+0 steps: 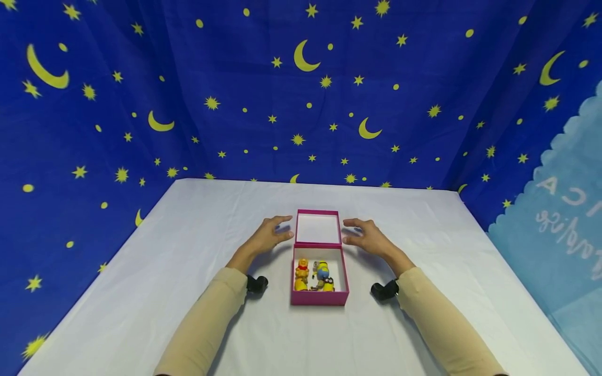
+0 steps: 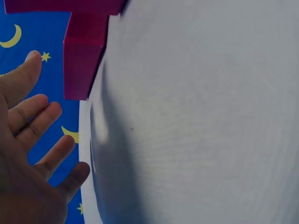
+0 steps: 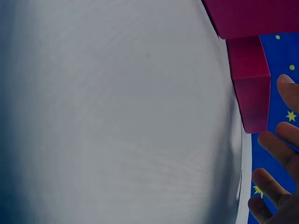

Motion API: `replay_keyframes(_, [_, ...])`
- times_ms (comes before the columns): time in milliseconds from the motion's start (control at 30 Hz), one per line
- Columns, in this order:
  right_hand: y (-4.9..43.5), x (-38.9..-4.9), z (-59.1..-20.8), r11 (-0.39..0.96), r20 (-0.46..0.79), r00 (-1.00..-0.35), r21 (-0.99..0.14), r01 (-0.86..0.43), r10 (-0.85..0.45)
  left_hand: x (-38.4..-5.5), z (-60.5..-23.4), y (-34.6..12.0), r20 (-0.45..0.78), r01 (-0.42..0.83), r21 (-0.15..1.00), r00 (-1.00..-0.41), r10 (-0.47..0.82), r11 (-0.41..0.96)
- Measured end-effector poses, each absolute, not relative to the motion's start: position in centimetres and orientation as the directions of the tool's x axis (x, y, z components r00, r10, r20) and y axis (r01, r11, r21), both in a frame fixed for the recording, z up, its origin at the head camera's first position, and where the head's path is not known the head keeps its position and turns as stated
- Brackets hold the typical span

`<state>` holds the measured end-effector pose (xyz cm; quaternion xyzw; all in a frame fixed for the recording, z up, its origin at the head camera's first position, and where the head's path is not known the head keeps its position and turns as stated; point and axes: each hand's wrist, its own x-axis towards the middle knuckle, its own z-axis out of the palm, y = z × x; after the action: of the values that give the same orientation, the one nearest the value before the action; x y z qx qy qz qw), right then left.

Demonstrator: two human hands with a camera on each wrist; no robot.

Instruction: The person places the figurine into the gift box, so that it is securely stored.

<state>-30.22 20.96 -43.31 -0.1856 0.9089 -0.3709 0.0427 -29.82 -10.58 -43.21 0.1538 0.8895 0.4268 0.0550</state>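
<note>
A magenta box [image 1: 319, 298] with a white inside stands on the table, its hinged lid [image 1: 318, 228] folded back away from me. Inside the box are several small toy figures: a yellow bear in a red top [image 1: 302, 269] at the left, a minion in blue [image 1: 322, 270] and a dark-haired minion [image 1: 328, 284] at the right. My left hand [image 1: 265, 236] is held just left of the lid, fingers spread and holding nothing. Mirroring it, my right hand [image 1: 371, 239] hovers close to the lid's right side, also without anything in it. The wrist views show both hands apart from the box.
A white cloth [image 1: 197, 224] covers the table. Behind and at the sides hangs a blue curtain [image 1: 263, 78] with yellow moons and stars. Light blue fabric with lettering [image 1: 564, 219] hangs at the right. A black wrist camera [image 1: 256, 285] sits under the left wrist, another [image 1: 384, 290] under the right.
</note>
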Motion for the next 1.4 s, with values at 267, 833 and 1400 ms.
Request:
replay_keyframes(267, [21.2,-30.6,-43.5,0.690,0.025,-0.922,-0.655,-0.308,-0.387,-30.6,-43.5,-10.5,0.028,0.249,0.744,-0.939,0.343,0.620])
replay_keyframes(833, [21.2,-31.3,-43.8,0.727,-0.045,-0.900,-0.609,-0.319,-0.433,-31.2,-43.5,-10.3,-0.004,0.286,0.680,-0.920,0.393,0.676])
replay_keyframes(1400, [21.1,-31.3,-43.8,0.669,0.000,-0.872,-0.642,-0.376,-0.490,-31.1,-43.2,-10.4,-0.031,0.285,0.684,-0.909,0.417,0.672])
